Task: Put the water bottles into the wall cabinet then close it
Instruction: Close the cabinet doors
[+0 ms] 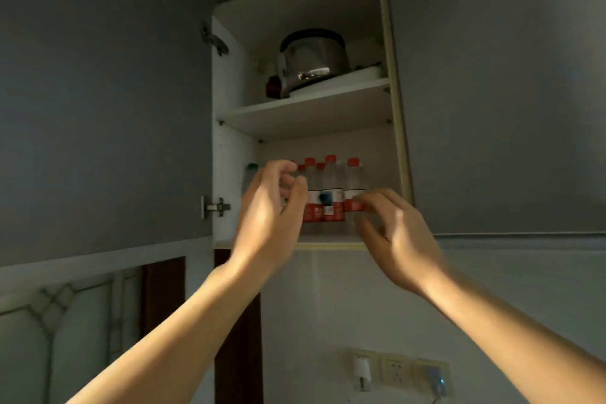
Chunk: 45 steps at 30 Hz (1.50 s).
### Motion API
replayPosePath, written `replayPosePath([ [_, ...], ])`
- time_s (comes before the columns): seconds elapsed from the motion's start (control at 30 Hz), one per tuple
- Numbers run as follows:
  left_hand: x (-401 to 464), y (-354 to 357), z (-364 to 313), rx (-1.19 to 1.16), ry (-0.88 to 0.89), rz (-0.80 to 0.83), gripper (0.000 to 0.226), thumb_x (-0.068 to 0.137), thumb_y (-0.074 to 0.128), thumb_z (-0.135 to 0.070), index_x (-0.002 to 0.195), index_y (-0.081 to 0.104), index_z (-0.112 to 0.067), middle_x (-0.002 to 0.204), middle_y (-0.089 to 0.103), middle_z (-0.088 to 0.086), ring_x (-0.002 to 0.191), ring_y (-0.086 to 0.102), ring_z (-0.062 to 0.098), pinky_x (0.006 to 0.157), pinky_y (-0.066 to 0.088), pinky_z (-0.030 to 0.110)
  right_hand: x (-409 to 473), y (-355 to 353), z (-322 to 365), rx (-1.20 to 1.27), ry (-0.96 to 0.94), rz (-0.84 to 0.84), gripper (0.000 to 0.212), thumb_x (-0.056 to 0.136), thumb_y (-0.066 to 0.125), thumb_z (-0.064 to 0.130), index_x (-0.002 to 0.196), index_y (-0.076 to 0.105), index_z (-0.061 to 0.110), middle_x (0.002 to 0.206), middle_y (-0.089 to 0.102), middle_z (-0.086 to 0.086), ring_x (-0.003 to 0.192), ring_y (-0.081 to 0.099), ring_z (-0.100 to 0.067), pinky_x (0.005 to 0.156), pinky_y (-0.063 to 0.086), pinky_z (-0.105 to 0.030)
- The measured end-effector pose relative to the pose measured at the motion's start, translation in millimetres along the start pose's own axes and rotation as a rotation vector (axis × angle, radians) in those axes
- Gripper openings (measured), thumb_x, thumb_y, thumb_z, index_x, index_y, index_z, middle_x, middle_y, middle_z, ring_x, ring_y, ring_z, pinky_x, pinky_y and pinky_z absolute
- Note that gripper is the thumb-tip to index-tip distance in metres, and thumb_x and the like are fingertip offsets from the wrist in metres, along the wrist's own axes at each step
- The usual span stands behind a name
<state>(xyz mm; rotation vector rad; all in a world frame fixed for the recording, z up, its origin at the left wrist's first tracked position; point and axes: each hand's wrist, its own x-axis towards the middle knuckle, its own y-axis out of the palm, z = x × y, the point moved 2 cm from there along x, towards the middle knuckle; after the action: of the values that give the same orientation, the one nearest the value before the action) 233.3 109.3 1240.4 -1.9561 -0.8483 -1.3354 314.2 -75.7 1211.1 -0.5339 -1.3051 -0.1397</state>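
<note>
The wall cabinet (395, 115) stands open above me, its grey door (105, 102) swung out to the left. Several clear water bottles (329, 193) with red caps and red labels stand upright in a cluster on the bottom shelf. My left hand (269, 216) is raised in front of the left side of the cluster, fingers curled and apart, holding nothing. My right hand (393, 233) hovers at the right side, its blurred fingertips by the label of the rightmost bottle (354, 180). Whether they touch that bottle is unclear.
A steel kettle (311, 59) on a white tray sits on the upper shelf. A green-capped bottle (250, 174) stands at the far left of the bottom shelf. Wall sockets (398, 371) with plugs are below, on the tiled wall. A closed grey cabinet (508, 92) adjoins on the right.
</note>
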Motion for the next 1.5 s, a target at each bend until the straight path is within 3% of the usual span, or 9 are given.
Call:
replayPosePath([
  [0.3,-20.9,-240.3,33.9,0.488,0.052,-0.161,0.042,0.095,0.043,-0.043,0.128,0.057,-0.02,0.134,0.051,0.002,0.126,0.041,0.019,0.101,0.035,0.026,5.9,169.4,219.9,0.367,0.011,0.173,0.047,0.104,0.053,0.032,0.15,0.046,0.027,0.144,0.047,0.011,0.126,0.042,0.002,0.107,0.043,-0.023],
  [0.5,-24.6,-332.5,50.6,0.892,0.111,-0.303,0.05,0.093,0.053,-0.039,0.139,0.049,-0.017,0.157,0.025,0.016,0.148,0.017,0.039,0.12,0.012,0.06,8.8,233.5,316.8,0.456,0.065,0.364,0.068,0.102,0.051,0.053,0.161,0.021,0.038,0.169,0.015,0.004,0.153,0.025,-0.022,0.124,0.028,-0.044],
  [0.67,-21.6,-365.4,62.7,0.565,-0.191,-0.314,0.072,0.097,0.054,-0.039,0.157,0.018,-0.026,0.165,0.014,0.007,0.145,0.026,0.039,0.113,0.03,0.059,14.0,258.7,362.9,0.497,0.053,0.497,0.076,0.099,0.049,0.063,0.16,0.007,0.049,0.172,-0.006,0.009,0.158,0.007,-0.027,0.123,0.025,-0.056],
  [0.87,-28.6,-369.7,52.0,0.425,-0.114,-0.394,0.071,0.098,0.051,-0.037,0.158,0.015,-0.031,0.147,0.052,0.003,0.123,0.055,0.03,0.095,0.041,0.043,9.5,250.6,363.6,0.632,0.077,0.496,0.076,0.097,0.049,0.066,0.159,0.009,0.048,0.17,0.005,0.016,0.155,0.018,-0.02,0.118,0.027,-0.038],
  [0.97,-27.8,-362.4,45.0,0.118,-0.08,-0.315,0.047,0.098,0.042,-0.044,0.143,0.049,-0.032,0.103,0.071,-0.028,0.089,0.064,-0.002,0.08,0.047,0.02,9.0,216.4,353.3,0.704,0.03,0.413,0.066,0.1,0.048,0.059,0.158,0.02,0.046,0.157,0.032,0.019,0.138,0.036,-0.002,0.1,0.035,-0.018],
  [1.07,-23.5,-342.9,43.8,-0.41,-0.184,-0.047,0.042,0.099,0.038,-0.057,0.119,0.07,-0.038,0.111,0.076,-0.011,0.106,0.071,0.016,0.087,0.055,0.048,10.4,170.6,348.0,0.789,0.038,0.343,0.057,0.096,0.047,0.066,0.149,0.028,0.06,0.134,0.042,0.04,0.119,0.043,0.023,0.086,0.04,-0.008],
  [1.27,-17.9,-257.7,25.6,-0.508,-0.023,0.293,0.047,0.109,0.031,-0.048,0.156,0.026,-0.049,0.161,0.03,-0.026,0.15,0.027,0.0,0.124,0.023,0.052,16.5,90.2,326.8,0.677,-0.017,0.127,0.067,0.098,0.042,0.064,0.157,0.015,0.051,0.127,0.036,0.061,0.118,0.034,0.037,0.096,0.034,-0.003],
  [1.4,-13.9,-188.9,20.0,-0.394,0.046,0.275,0.057,0.101,0.036,-0.063,0.152,0.012,-0.063,0.162,0.008,-0.039,0.149,0.009,-0.012,0.12,0.011,0.029,13.4,48.8,288.9,0.335,-0.008,-0.073,0.071,0.103,0.058,0.037,0.159,0.015,0.045,0.157,0.038,0.027,0.137,0.041,0.012,0.093,0.038,0.001],
  [1.5,-13.4,-138.2,17.5,-0.242,0.14,0.237,0.059,0.105,0.031,-0.06,0.156,0.002,-0.056,0.164,-0.006,-0.034,0.152,-0.005,-0.006,0.126,0.006,0.04,9.0,23.1,252.3,0.103,-0.005,-0.134,0.067,0.103,0.057,0.03,0.16,0.021,0.037,0.16,0.039,0.015,0.136,0.042,0.007,0.095,0.038,0.003],
])
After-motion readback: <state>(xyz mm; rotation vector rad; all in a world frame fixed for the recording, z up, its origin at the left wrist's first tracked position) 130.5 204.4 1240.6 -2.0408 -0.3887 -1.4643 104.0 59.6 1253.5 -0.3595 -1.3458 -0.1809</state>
